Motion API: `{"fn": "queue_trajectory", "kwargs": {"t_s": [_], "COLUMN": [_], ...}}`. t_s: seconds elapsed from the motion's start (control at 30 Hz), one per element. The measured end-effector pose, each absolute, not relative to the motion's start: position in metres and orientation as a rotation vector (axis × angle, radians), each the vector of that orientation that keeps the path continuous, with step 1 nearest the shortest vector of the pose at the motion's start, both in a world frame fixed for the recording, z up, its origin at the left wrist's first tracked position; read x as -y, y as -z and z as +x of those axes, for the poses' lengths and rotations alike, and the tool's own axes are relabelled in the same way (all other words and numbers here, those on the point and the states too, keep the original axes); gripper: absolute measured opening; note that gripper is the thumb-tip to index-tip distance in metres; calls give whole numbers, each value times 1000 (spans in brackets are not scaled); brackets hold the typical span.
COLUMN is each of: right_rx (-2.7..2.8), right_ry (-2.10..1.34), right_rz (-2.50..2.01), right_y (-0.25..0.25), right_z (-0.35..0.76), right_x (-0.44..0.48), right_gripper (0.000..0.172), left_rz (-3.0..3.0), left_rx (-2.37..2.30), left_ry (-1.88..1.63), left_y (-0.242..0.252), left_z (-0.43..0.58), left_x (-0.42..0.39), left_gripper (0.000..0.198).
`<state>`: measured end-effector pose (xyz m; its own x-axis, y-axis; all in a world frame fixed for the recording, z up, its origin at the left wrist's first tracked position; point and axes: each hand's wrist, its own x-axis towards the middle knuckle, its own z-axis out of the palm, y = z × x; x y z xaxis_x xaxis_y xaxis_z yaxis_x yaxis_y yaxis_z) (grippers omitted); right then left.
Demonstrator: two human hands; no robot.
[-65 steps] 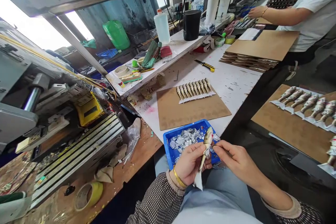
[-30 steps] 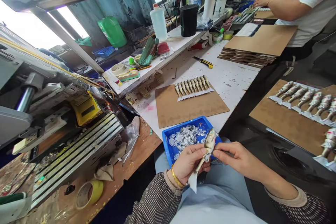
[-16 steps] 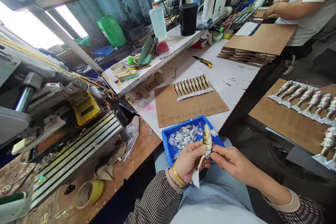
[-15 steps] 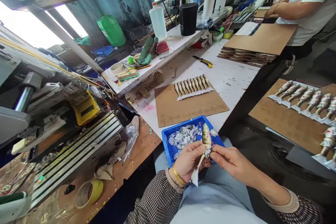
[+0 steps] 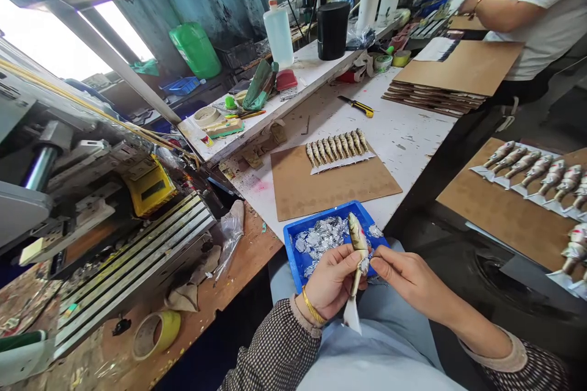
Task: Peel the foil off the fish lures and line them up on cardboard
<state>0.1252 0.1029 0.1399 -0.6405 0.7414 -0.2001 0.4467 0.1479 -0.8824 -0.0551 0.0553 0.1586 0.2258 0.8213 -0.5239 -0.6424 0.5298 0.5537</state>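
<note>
My left hand (image 5: 331,281) is closed round a fish-shaped lure (image 5: 357,242), held nearly upright with its white tail end pointing down towards my lap. My right hand (image 5: 410,278) pinches at a bit of silver foil on the lure's middle. Both hands hover over the near edge of a blue tray (image 5: 298,266) full of silver foil scraps (image 5: 319,239). Beyond it a brown board (image 5: 321,190) carries a row of several finished lures (image 5: 338,148) on a white strip.
A second brown board (image 5: 504,220) with several larger lures (image 5: 534,172) sits to my right. A stack of boards (image 5: 452,82), a yellow utility knife (image 5: 358,107), bottles and tape rolls lie on the white table. A machine (image 5: 82,195) stands at left. Another person (image 5: 527,18) works at far right.
The lure has turned in my left hand from leaning right to nearly upright, its tail now hanging straight down. My right hand stays pinched at its middle. The other person's hand has shifted.
</note>
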Motion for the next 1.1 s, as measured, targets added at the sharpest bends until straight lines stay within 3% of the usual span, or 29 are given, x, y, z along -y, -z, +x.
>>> {"fn": "queue_trajectory", "kwargs": {"t_s": [0.37,1.1], "right_rx": [2216,2269], "right_ry": [-1625,-1518], "right_rz": [-969,-1055], "right_y": [-140,-131], "right_z": [128,129], "right_x": [-105,-98], "right_gripper": [48,47], "left_rz": [261,220], "left_rx": [-861,-867], "left_ry": [-967,-1044], "left_y": [-155,-155], "left_z": [-55,-49], "left_x": [-55,-55], "left_gripper": [33,37]}}
